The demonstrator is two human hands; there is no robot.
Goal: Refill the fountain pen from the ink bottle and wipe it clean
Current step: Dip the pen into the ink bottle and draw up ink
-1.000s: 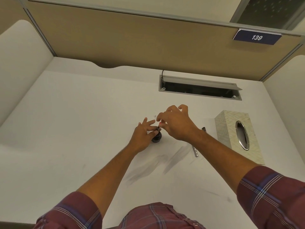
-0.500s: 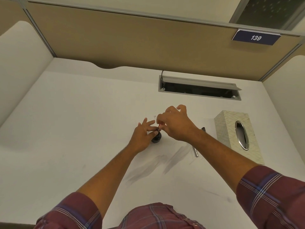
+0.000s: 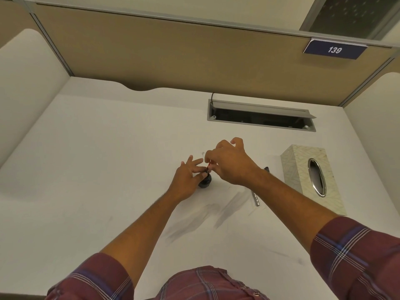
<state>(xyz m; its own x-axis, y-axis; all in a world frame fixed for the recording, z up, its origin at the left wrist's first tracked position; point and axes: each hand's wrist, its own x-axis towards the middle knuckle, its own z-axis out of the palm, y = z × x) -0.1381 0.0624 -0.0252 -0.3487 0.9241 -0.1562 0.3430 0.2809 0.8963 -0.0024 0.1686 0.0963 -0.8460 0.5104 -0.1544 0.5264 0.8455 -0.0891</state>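
Observation:
A small dark ink bottle (image 3: pixel 205 182) stands on the white desk (image 3: pixel 97 169) near its middle. My left hand (image 3: pixel 187 180) grips the bottle with thumb and forefinger, the other fingers spread. My right hand (image 3: pixel 229 163) hovers just above the bottle's mouth and pinches a thin reddish pen part (image 3: pixel 209 167) that points down into the bottle. Most of that part is hidden by my fingers. A silver pen barrel (image 3: pixel 255 198) lies on the desk to the right, partly under my right forearm.
A patterned tissue box (image 3: pixel 311 176) with an oval metal opening stands at the right. A cable tray slot (image 3: pixel 259 118) is set into the desk at the back. Grey ink smears (image 3: pixel 207 215) mark the desk in front of the bottle. Partition walls enclose three sides.
Almost nothing has changed. Both hands stay at the bottle, and my right hand's fingers shift slightly above its mouth.

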